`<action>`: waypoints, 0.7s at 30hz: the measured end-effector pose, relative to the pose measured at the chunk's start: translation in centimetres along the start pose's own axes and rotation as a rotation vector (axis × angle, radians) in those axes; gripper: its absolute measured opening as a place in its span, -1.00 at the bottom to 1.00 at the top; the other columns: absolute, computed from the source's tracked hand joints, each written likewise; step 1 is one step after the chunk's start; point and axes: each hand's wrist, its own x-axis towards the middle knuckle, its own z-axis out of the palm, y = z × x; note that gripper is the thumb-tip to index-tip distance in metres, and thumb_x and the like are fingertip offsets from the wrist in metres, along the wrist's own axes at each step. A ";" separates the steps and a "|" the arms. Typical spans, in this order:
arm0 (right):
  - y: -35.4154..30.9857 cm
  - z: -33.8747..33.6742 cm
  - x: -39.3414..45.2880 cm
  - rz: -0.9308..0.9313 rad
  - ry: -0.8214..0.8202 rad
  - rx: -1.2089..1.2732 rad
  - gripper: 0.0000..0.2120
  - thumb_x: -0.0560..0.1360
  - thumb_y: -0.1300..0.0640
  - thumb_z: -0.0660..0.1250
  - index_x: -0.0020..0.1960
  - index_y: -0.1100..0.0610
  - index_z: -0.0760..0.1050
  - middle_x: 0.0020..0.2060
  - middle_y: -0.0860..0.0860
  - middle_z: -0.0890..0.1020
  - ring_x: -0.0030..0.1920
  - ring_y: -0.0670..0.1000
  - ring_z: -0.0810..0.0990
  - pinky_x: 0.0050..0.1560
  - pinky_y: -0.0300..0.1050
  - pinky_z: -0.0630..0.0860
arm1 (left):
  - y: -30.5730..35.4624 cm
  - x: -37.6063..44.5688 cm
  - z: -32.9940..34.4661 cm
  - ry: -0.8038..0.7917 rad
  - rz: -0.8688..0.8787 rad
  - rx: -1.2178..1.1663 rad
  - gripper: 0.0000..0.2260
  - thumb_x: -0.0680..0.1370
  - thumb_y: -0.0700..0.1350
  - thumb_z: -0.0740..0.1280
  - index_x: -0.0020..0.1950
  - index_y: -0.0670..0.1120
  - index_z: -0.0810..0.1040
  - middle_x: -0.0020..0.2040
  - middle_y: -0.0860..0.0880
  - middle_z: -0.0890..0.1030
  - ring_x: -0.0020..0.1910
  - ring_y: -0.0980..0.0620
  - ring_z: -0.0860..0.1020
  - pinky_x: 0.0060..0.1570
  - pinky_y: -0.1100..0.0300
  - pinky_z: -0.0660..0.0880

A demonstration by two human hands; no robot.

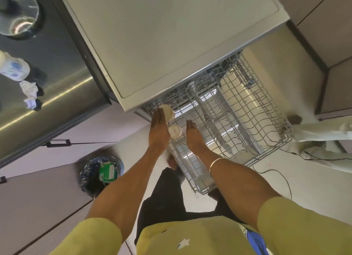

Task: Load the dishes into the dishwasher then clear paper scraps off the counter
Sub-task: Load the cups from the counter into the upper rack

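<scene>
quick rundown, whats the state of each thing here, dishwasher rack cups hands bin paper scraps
dishwasher rack: pulled out, mostly bare
far cup: in the rack, left hand touching it
near cup: in the rack between the hands
left hand: fingers straight, holds nothing
right hand: fingers straight, over the rack
bin: open, green box inside
paper scraps: crumpled, on the counter

Two cups (167, 112) (174, 131), one wire rack (238, 121), two paper scraps (28, 88) (30, 102), one bin (101, 173), two hands (159, 130) (194, 135).
</scene>
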 end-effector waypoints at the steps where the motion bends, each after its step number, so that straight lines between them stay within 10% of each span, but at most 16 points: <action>1: -0.4 -0.8 -0.6 0.003 0.017 -0.011 -0.18 0.44 0.54 0.21 0.59 0.25 -0.06 0.56 0.22 0.06 0.55 0.21 0.11 0.45 0.07 0.27 | 0.1 -0.6 -0.6 -0.020 0.008 0.000 -0.21 0.53 -0.16 0.40 0.60 -0.20 -0.02 0.58 -0.22 0.15 0.57 -0.19 0.13 0.53 -0.06 0.16; 21: -7.9 -9.0 -8.5 -0.009 0.093 -0.017 -0.37 0.57 0.17 0.29 0.53 0.31 0.08 0.51 0.23 0.19 0.48 0.22 0.26 0.36 0.10 0.37 | 1.9 -7.4 -9.2 -0.083 -0.002 0.069 -0.36 0.59 -0.12 0.28 0.57 -0.24 0.06 0.56 -0.24 0.18 0.56 -0.20 0.11 0.53 -0.07 0.11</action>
